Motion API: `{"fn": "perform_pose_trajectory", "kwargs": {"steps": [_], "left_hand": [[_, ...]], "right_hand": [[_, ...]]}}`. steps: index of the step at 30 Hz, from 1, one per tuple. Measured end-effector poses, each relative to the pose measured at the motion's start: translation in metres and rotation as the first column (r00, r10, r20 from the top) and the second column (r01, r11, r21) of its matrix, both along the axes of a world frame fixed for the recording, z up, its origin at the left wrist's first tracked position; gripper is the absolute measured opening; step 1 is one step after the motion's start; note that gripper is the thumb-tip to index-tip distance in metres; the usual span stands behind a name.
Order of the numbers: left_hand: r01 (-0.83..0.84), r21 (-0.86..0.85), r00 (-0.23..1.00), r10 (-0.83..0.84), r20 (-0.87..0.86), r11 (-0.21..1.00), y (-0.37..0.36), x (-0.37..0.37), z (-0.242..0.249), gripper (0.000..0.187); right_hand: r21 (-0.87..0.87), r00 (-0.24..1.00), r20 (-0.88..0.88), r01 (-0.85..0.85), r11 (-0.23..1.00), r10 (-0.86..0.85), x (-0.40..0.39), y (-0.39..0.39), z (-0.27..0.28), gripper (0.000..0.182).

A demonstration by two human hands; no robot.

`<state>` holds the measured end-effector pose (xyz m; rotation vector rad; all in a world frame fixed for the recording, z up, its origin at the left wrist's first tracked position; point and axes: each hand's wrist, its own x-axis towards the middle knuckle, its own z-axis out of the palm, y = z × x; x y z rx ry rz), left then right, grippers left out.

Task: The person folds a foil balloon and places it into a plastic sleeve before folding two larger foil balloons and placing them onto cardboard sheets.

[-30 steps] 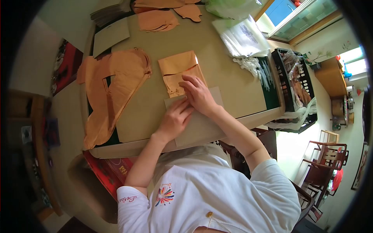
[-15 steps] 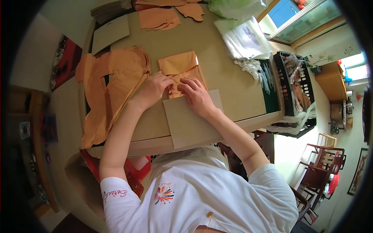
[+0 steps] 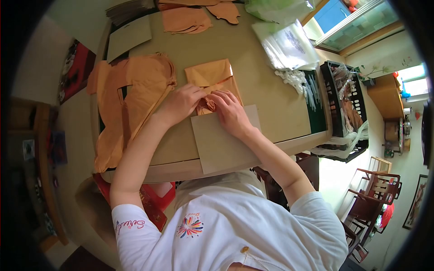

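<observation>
A folded orange-tan fabric piece (image 3: pixel 209 73), smooth and shiny along one edge, lies on the table around one end of a grey cardboard sheet (image 3: pixel 226 142). My left hand (image 3: pixel 185 103) pinches a bunched bit of the fabric from the left. From the right, my right hand (image 3: pixel 229 110) grips the same gathered part, its fingers curled close to the left fingertips. Between the two hands the fabric stands up in small crumpled folds. The lower half of the cardboard reaches bare to the table's front edge.
A pile of orange-tan garments (image 3: pixel 135 86) lies to the left. Grey cardboard sheets (image 3: pixel 130 36) and more fabric pieces (image 3: pixel 186 21) are at the back. Clear plastic bags (image 3: pixel 287 45), white ties (image 3: pixel 291 80) and a black crate (image 3: pixel 346 97) stand on the right.
Both hands stay at the same spot on the fabric. The fabric between my fingers is more bunched up than before, and my left hand has shifted slightly right.
</observation>
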<state>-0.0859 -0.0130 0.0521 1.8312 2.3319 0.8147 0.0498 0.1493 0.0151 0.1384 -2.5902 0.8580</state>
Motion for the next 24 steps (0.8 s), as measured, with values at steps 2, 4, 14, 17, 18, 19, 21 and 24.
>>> {"fn": "perform_pose_trajectory", "kwargs": {"steps": [2, 4, 14, 17, 18, 19, 21, 24], "left_hand": [[-0.025, 0.022, 0.999, 0.025, 0.02, 0.999, 0.004, 0.0, 0.0, 0.021], [-0.051, 0.054, 0.999, 0.05, 0.016, 0.997, 0.008, 0.001, -0.006, 0.013], [-0.211, 0.225, 0.961, 0.244, -0.128, 0.951, -0.016, 0.029, -0.024, 0.022], [-0.179, 0.171, 0.955, 0.213, -0.204, 0.969, -0.023, 0.038, -0.027, 0.03], [-0.174, 0.15, 0.947, 0.207, -0.246, 0.973, -0.022, 0.04, -0.027, 0.032], [-0.168, 0.129, 0.937, 0.199, -0.286, 0.977, -0.022, 0.041, -0.027, 0.034], [-0.169, 0.097, 0.943, 0.189, -0.273, 0.981, -0.021, 0.041, -0.032, 0.034], [-0.168, 0.057, 0.945, 0.178, -0.275, 0.984, -0.022, 0.04, -0.034, 0.034]], "right_hand": [[0.022, 1.0, -0.005, -0.024, 0.999, 0.024, 0.001, 0.001, 0.004, 0.05], [0.027, 0.999, 0.015, -0.041, 0.999, 0.041, 0.003, 0.001, 0.008, 0.048], [0.033, 0.999, 0.01, -0.031, 0.999, 0.03, 0.004, 0.002, -0.001, 0.032], [0.043, 1.0, 0.016, -0.025, 0.999, 0.025, 0.004, 0.002, -0.003, 0.031], [0.041, 0.999, 0.018, -0.028, 0.999, 0.028, 0.004, 0.002, -0.003, 0.031], [0.04, 0.999, 0.02, -0.03, 0.999, 0.029, 0.004, 0.002, -0.003, 0.032], [0.041, 0.999, 0.025, -0.032, 0.999, 0.031, 0.004, 0.002, -0.003, 0.034], [0.044, 0.999, 0.03, -0.033, 0.998, 0.031, 0.004, 0.003, -0.003, 0.037]]}}
